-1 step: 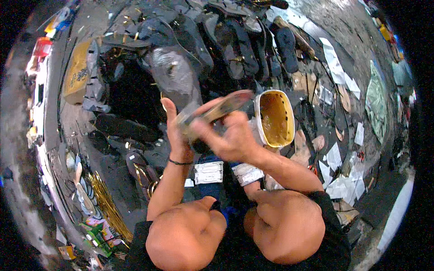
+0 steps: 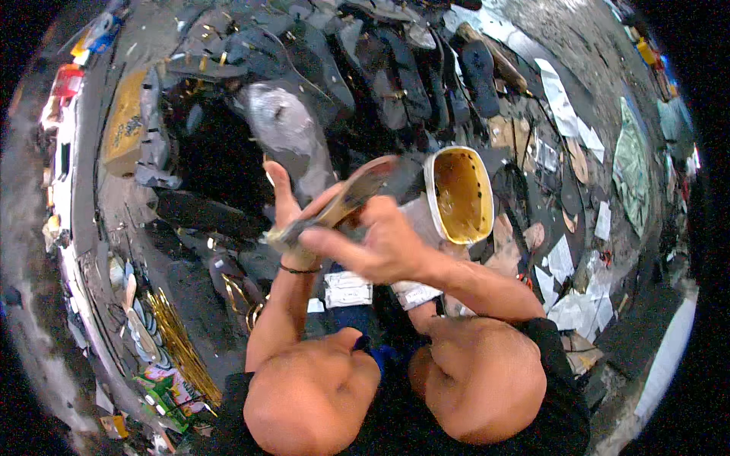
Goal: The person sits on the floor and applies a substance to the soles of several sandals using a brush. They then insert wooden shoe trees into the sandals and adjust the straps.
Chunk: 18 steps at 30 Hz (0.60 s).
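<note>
A shoe sole [image 2: 356, 188], seen nearly edge-on with a tan side and a reddish tip, slants between my hands. My left hand [image 2: 285, 201] supports it from behind, thumb raised on the far side and the other fingers mostly hidden. Curled round the near side, my right hand [image 2: 388, 243] grips the same sole, its thumb pointing toward the sole's lower end; motion smears it somewhat. Just right of that hand stands an oval tub [image 2: 431, 186] with a pale rim and yellowish-brown contents. Beyond my left hand lies a grey, shiny, plastic-looking piece [image 2: 285, 125].
Dark soles [image 2: 391, 76] lie crowded at the far side. A yellow block [image 2: 125, 133] is at the far left. Thin golden strips [image 2: 179, 342] lie at the near left, paper scraps [image 2: 582, 308] at the right. My bare knees [image 2: 304, 399] fill the near middle.
The sole has shifted slightly left and its lower end has dropped toward my left wrist. My right hand has moved left with it.
</note>
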{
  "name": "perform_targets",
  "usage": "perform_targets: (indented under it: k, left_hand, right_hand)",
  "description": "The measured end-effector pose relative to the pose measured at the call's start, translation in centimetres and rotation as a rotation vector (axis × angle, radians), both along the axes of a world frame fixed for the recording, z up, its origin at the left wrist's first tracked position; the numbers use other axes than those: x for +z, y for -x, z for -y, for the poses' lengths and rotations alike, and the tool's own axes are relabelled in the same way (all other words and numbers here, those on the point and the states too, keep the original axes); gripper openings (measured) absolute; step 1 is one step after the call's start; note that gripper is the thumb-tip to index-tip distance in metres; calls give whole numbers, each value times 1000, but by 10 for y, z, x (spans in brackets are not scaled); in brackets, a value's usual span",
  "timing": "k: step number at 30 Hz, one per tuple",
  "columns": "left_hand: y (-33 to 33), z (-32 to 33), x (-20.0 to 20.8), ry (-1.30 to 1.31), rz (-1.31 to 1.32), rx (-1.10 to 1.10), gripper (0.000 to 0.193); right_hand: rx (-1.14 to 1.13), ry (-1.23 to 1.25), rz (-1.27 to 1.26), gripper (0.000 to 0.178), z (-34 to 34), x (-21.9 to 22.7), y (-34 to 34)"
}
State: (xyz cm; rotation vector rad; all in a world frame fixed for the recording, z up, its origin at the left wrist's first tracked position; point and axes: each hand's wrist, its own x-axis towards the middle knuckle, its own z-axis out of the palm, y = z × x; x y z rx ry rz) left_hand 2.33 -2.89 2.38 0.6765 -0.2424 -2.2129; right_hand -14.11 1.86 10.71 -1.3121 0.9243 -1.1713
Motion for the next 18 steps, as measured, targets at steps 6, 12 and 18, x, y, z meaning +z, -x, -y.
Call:
perform_targets:
  k: [6,12,18]
  left_hand:
    - [27,6,29,35,282,245,73]
    - [26,15,63,73,271,426,73]
    - [22,7,42,105,220,317,74]
  right_hand:
    - [-343,76,-162,18,4,-26,16]
    - [-485,-80,-344,16,30,-55,45]
    - [-427,-78,-374,17,27,-53,39]
